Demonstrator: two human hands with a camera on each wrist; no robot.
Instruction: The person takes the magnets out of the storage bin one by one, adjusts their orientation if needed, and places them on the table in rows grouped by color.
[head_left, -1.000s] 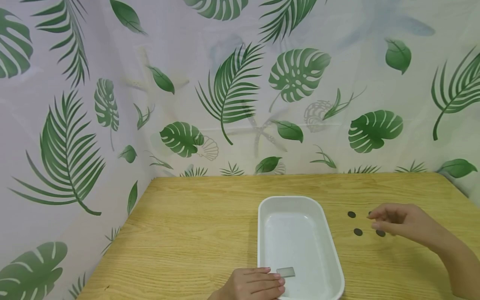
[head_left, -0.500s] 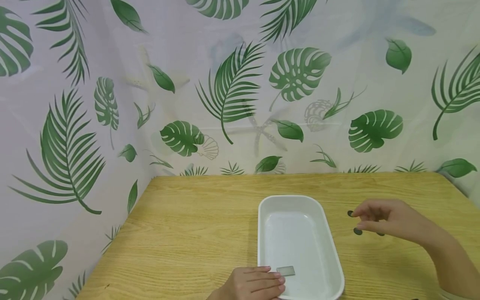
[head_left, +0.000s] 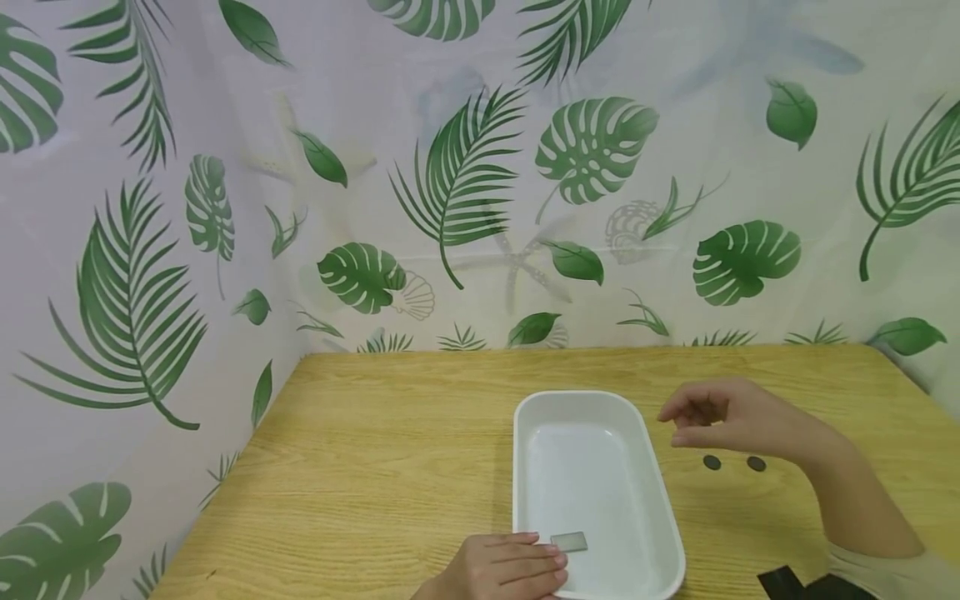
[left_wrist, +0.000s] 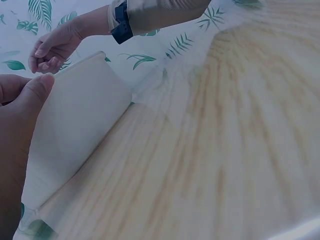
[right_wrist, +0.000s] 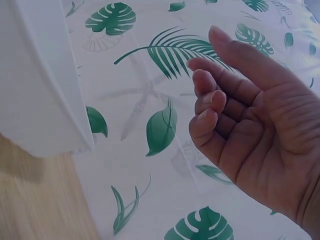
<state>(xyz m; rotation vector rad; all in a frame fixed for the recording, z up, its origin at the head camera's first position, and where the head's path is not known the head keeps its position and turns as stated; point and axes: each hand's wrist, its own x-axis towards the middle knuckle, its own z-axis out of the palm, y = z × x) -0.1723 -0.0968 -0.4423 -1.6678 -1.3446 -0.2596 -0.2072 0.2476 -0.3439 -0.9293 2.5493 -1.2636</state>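
Note:
A white rectangular tray (head_left: 671,533) stands on the wooden table, and my left hand (head_left: 498,567) holds its near left rim. In the left wrist view the thumb (left_wrist: 37,92) presses the tray's outer wall (left_wrist: 80,125); in the head view the fingers reach inside. Close to those fingertips, a small translucent grey rectangular plate (head_left: 569,542) lies on the tray floor. My right hand (head_left: 738,421) hovers right of the tray, fingers loosely curled. Nothing shows between its thumb and fingers (right_wrist: 205,120) in the right wrist view. Two flat dark discs (head_left: 712,462) (head_left: 756,464) lie below it.
The wooden table (head_left: 390,467) reaches back to a white curtain (head_left: 465,317) printed with green leaves, which also hangs along the left side. A black strap (head_left: 783,583) is around the right wrist over a light sleeve (head_left: 892,571).
My right hand has moved left, from over the discs towards the tray's right side. It now covers the spot where the farther discs were seen. The left hand and tray have stayed in place.

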